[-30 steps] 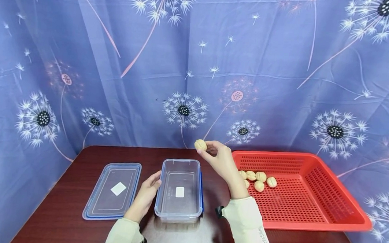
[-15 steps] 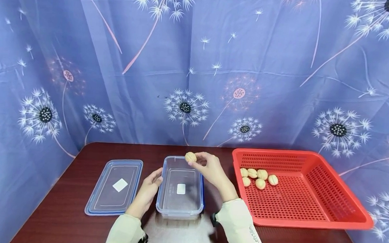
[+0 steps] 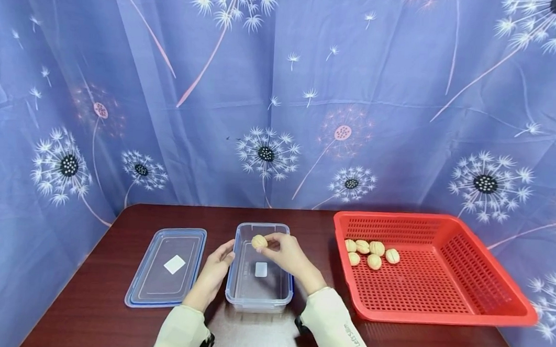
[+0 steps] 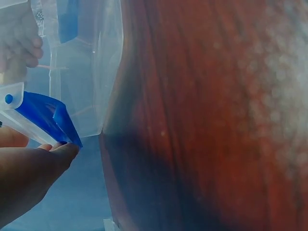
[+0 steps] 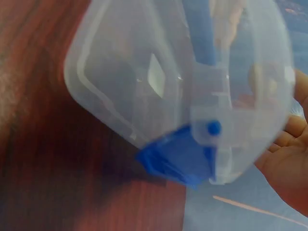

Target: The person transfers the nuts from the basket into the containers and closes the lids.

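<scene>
My right hand [image 3: 289, 255] pinches a pale walnut [image 3: 259, 241] between thumb and fingers, over the opening of a clear plastic food container [image 3: 257, 302]. In the right wrist view, that hand [image 5: 288, 149] and the walnut are partly veiled by the container's see-through wall. My left hand [image 3: 212, 275] rests against the container's left side with its fingers loosely extended. The left wrist view shows its thumb touching a blue latch flap [image 4: 50, 118] that hangs from the rim. A white label [image 3: 261, 269] shows at the container's bottom, with no other walnut visible inside.
A clear lid [image 3: 151, 287] with a blue edge and a white label lies left of the container on the dark wooden table [image 3: 95, 274]. To the right, a red plastic basket [image 3: 440, 319] holds several walnuts [image 3: 374, 261]. A blue dandelion-print curtain [image 3: 203, 154] hangs behind.
My right hand has carried the walnut left and lower, from behind the container's right rear corner to over its opening. The left hand stays at the container's side.
</scene>
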Motion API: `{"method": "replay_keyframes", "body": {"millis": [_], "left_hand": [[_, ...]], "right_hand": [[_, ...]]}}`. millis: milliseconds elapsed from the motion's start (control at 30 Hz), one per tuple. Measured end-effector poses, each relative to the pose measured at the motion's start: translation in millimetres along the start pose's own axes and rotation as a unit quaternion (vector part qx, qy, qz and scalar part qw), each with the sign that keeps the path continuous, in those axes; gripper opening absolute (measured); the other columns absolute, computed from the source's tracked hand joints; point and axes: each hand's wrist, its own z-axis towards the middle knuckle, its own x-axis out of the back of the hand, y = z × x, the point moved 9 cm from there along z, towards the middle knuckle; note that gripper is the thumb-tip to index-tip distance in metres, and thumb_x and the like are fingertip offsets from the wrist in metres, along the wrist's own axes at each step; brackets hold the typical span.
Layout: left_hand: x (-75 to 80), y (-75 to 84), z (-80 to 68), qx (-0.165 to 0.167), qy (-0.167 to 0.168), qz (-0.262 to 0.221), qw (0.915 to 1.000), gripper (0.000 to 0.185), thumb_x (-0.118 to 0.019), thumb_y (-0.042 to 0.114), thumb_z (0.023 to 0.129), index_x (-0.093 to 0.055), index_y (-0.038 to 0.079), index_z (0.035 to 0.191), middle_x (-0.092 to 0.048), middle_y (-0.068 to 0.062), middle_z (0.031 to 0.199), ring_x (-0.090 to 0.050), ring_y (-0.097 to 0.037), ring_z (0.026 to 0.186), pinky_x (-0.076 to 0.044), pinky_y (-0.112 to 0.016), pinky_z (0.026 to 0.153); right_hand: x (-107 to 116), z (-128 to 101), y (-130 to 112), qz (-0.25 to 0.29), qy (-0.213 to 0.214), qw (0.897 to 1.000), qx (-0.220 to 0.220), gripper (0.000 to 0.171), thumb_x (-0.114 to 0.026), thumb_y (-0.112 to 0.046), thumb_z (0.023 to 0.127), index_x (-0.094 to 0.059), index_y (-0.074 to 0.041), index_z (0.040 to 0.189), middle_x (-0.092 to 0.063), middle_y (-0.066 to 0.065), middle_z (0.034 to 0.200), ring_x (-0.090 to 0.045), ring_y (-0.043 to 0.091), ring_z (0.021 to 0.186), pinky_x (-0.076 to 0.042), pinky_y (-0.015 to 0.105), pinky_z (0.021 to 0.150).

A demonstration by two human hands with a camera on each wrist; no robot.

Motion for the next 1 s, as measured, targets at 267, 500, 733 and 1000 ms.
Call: {"method": "replay_keyframes", "body": {"millis": [267, 500, 733, 1000], "left_hand": [[1.0, -3.1, -0.5, 0.000, 0.001, -0.003, 1.0000, 0.045, -0.038, 0.000, 0.100, -0.032, -0.009, 0.144, -0.032, -0.030, 0.148, -0.028, -0.039, 0.139, -0.021, -0.052, 0.114], [0.7, -2.7, 0.5, -0.002, -0.003, -0.005, 1.0000, 0.045, -0.037, -0.001, 0.100, -0.032, -0.010, 0.144, -0.031, -0.031, 0.147, -0.027, -0.041, 0.138, -0.021, -0.053, 0.114], [1.2, -1.9, 2.3, -0.010, -0.003, -0.003, 0.9999, 0.044, -0.038, -0.001, 0.100, -0.033, -0.011, 0.143, -0.032, -0.033, 0.146, -0.028, -0.041, 0.138, -0.022, -0.053, 0.114], [1.4, -3.4, 1.3, -0.004, -0.001, -0.004, 1.0000, 0.044, -0.038, -0.001, 0.100, -0.034, -0.009, 0.143, -0.033, -0.031, 0.147, -0.028, -0.040, 0.138, -0.021, -0.052, 0.114]], "right_hand": [[-25, 0, 1, -0.002, -0.043, 0.999, -0.004, 0.028, -0.071, -0.016, 0.087, -0.068, 0.005, 0.106, -0.070, 0.010, 0.092, -0.066, 0.019, 0.081, -0.054, 0.022, 0.071], [-42, 0, 3, -0.019, -0.058, 0.998, 0.001, 0.025, -0.073, -0.015, 0.086, -0.070, 0.004, 0.102, -0.071, 0.008, 0.087, -0.064, 0.014, 0.076, -0.053, 0.019, 0.067], [-53, 0, 5, -0.014, -0.073, 0.997, -0.008, 0.020, -0.073, -0.012, 0.084, -0.070, 0.004, 0.097, -0.070, 0.007, 0.080, -0.059, 0.005, 0.068, -0.051, 0.017, 0.062], [-62, -1, 11, -0.045, -0.087, 0.995, -0.030, 0.018, -0.073, -0.011, 0.083, -0.070, 0.004, 0.093, -0.068, 0.004, 0.074, -0.053, 0.002, 0.063, -0.048, 0.018, 0.058]]}}
